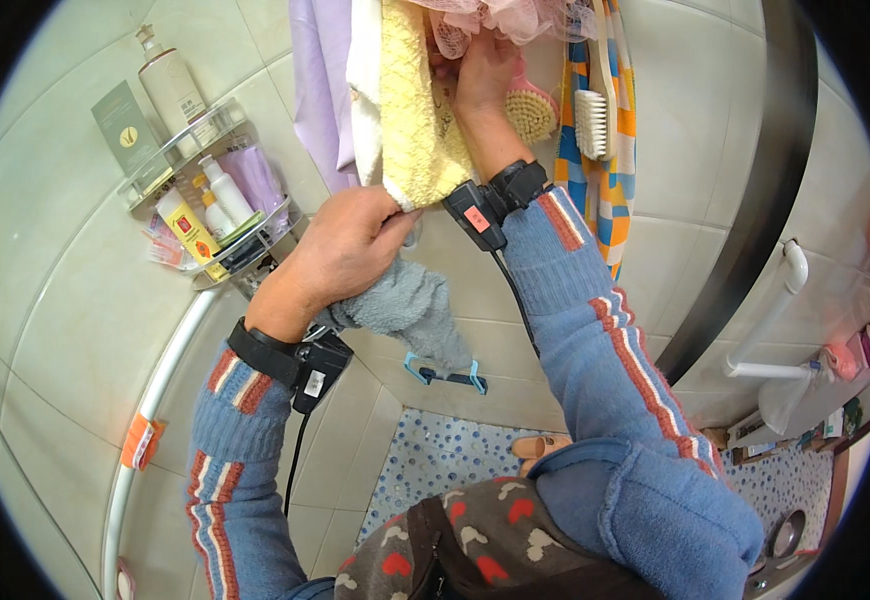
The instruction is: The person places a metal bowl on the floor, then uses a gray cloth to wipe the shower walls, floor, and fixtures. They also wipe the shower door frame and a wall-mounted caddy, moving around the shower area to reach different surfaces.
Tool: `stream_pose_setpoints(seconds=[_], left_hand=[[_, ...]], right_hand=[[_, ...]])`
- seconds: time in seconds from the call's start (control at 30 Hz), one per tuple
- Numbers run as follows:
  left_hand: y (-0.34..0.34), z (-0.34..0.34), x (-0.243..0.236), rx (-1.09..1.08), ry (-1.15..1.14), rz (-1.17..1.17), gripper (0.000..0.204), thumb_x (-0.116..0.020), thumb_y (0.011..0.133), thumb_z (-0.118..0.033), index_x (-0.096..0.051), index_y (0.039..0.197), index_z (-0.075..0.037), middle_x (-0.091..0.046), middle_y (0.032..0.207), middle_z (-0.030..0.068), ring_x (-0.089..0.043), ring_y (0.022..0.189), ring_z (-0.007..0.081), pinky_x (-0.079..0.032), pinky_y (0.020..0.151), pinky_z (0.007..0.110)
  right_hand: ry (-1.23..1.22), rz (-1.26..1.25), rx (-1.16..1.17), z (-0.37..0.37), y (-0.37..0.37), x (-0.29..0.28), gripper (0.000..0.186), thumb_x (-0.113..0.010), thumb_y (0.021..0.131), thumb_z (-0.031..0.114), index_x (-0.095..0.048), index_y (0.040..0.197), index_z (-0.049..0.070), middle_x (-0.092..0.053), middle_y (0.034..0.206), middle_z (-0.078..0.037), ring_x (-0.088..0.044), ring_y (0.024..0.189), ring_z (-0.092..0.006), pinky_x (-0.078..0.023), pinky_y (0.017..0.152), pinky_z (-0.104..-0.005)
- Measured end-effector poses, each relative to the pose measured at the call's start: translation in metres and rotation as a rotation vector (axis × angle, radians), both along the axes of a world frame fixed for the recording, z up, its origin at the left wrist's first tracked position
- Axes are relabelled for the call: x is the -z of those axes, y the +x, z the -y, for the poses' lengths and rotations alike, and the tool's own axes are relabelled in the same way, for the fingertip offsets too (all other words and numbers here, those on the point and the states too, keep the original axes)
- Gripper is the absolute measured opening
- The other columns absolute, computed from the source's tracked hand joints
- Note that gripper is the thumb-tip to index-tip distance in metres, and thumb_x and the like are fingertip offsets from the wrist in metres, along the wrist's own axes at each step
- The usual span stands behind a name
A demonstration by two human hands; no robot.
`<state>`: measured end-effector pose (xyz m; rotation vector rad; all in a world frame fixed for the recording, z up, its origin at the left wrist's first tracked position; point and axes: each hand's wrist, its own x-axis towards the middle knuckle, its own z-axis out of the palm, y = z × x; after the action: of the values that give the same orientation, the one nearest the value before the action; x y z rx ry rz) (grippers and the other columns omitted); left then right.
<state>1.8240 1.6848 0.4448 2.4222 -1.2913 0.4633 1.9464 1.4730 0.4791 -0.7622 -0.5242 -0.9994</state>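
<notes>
Yellow terry towel [407, 100] hangs against the tiled wall [695, 120], between the two hands near the upper middle of the view. The left hand [347, 240] has a narrow grip, thumb and fingers closed on the towel's lower edge, where a pale border shows. The right hand [485, 72] is raised higher, just under a pink mesh puff [520, 18]; its fingers are partly hidden there, so I cannot tell what its grip holds or how wide it is. A grey cloth [410, 310] hangs below the left hand, near its wrist; whether the hand also holds it cannot be told.

To the left of the yellow towel hang a white cloth [366, 90] and a lavender cloth [317, 90]. To its right, beside the right wrist, is a round brush [531, 115] with cream bristles and a pink back, then a white-bristled brush [592, 125] in front of a blue, orange and white checked cloth [622, 135]. Black strapped devices [477, 215] sit on both wrists, over or beside the cuffs of a blue striped knit sleeve on each arm.

On the left, a two-tier corner shelf [283, 217] carries a pump bottle [172, 88] and a green box [127, 128] above, with a yellow tube [192, 232] and small bottles below. Farther down, a blue rack [480, 378] is on the wall, and peach slippers [538, 446] lie on the blue-dotted floor [420, 450]
</notes>
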Motion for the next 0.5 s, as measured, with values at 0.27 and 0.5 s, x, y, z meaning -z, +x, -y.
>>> stream_pose_setpoints(seconds=[0.27, 0.5], left_hand=[[0.015, -0.001, 0.004, 0.118, -0.16, -0.066, 0.018, -0.06, 0.101, -0.012, -0.065, 0.106, 0.005, -0.06, 0.074, 0.0155, -0.053, 0.066, 0.0194, -0.046, 0.066, 0.036], [0.018, -0.015, 0.011, -0.017, -0.095, -0.021, 0.02, -0.061, 0.101, -0.016, -0.065, 0.101, 0.004, -0.058, 0.074, 0.0212, -0.054, 0.064, 0.028, -0.045, 0.064, 0.04]], right_hand=[[0.063, 0.199, 0.345, 0.004, 0.039, -0.008, 0.032, -0.055, 0.106, 0.028, -0.065, 0.111, -0.002, -0.072, 0.101, -0.009, -0.068, 0.081, -0.0148, -0.051, 0.058, -0.0288], [-0.052, 0.133, 0.075, 0.012, -0.004, 0.012, 0.03, -0.054, 0.108, 0.025, -0.065, 0.095, 0.001, -0.069, 0.077, -0.005, -0.06, 0.045, -0.0125, -0.046, 0.04, -0.0277]])
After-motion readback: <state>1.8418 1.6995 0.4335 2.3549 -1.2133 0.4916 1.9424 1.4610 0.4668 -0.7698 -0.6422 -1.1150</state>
